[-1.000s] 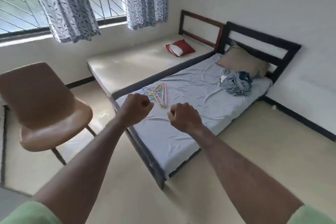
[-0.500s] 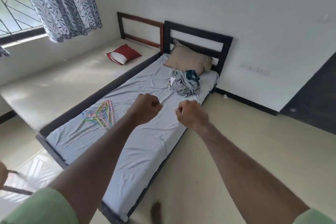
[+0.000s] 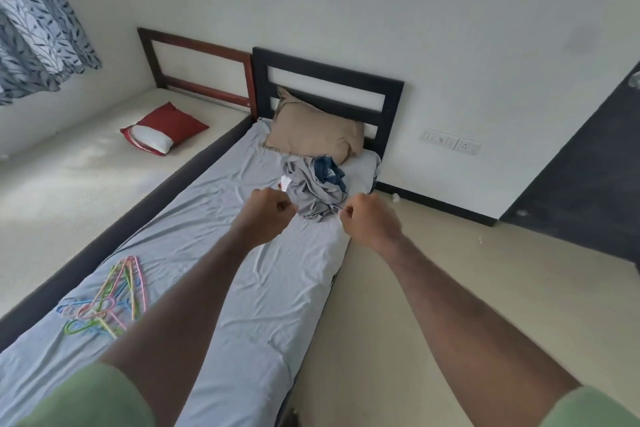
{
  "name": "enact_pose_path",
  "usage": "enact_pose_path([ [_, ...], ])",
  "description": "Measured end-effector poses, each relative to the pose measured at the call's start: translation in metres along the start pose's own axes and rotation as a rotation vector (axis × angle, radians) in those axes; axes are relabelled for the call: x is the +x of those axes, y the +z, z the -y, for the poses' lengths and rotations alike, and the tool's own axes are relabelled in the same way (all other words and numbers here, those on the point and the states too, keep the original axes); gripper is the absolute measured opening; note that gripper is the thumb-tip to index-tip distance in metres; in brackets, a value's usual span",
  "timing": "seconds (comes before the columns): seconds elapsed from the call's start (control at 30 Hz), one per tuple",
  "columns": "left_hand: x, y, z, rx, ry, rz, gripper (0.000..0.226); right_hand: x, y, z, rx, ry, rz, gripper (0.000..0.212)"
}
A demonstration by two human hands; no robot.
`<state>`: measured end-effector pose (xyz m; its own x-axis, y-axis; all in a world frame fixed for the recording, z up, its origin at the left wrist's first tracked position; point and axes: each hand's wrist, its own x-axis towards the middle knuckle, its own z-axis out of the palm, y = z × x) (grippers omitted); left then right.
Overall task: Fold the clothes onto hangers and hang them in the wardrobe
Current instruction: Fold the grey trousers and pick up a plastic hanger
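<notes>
A crumpled pile of clothes (image 3: pixel 317 189), grey with a dark blue piece, lies near the head of the bed with the light grey sheet (image 3: pixel 214 253). A bunch of several coloured plastic hangers (image 3: pixel 107 298) lies on the sheet at the lower left. My left hand (image 3: pixel 265 218) and my right hand (image 3: pixel 369 220) are both held out in front of me as fists, holding nothing. They hover above the sheet just in front of the clothes pile, one on each side, not touching it.
A tan pillow (image 3: pixel 315 130) leans on the black headboard (image 3: pixel 329 80). A second bed with a red pillow (image 3: pixel 162 130) lies to the left, under a patterned curtain (image 3: pixel 38 35). Beige floor (image 3: pixel 467 288) runs right of the bed. A dark door (image 3: pixel 588 166) stands at the right.
The view has swung right and moved closer to the head of the bed. The chair and window left the frame. Both fists now sit beside the clothes pile.
</notes>
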<state>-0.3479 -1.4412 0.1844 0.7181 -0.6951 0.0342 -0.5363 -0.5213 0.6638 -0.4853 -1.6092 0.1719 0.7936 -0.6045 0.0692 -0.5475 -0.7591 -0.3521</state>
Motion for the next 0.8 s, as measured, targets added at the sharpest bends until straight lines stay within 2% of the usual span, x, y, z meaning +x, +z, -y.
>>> enact_pose_path([
  [0.23, 0.12, 0.012, 0.03, -0.063, -0.022, 0.039, 0.029, 0.118, 0.038, -0.006, -0.004, 0.042, 0.026, 0.026],
  [0.37, 0.176, 0.036, 0.055, -0.092, -0.092, 0.041, 0.03, 0.179, 0.068, -0.019, -0.015, 0.055, 0.078, 0.023],
  [0.53, 0.267, 0.072, 0.078, -0.132, -0.168, 0.019, 0.03, 0.28, 0.101, -0.053, -0.026, 0.053, 0.112, 0.026],
  [0.67, 0.354, 0.107, 0.093, -0.132, -0.255, 0.008, 0.025, 0.374, 0.129, -0.09, -0.01, 0.042, 0.21, 0.026],
  [0.8, 0.44, 0.141, 0.105, -0.154, -0.37, 0.018, 0.017, 0.459, 0.163, -0.132, 0.029, 0.07, 0.287, 0.04],
])
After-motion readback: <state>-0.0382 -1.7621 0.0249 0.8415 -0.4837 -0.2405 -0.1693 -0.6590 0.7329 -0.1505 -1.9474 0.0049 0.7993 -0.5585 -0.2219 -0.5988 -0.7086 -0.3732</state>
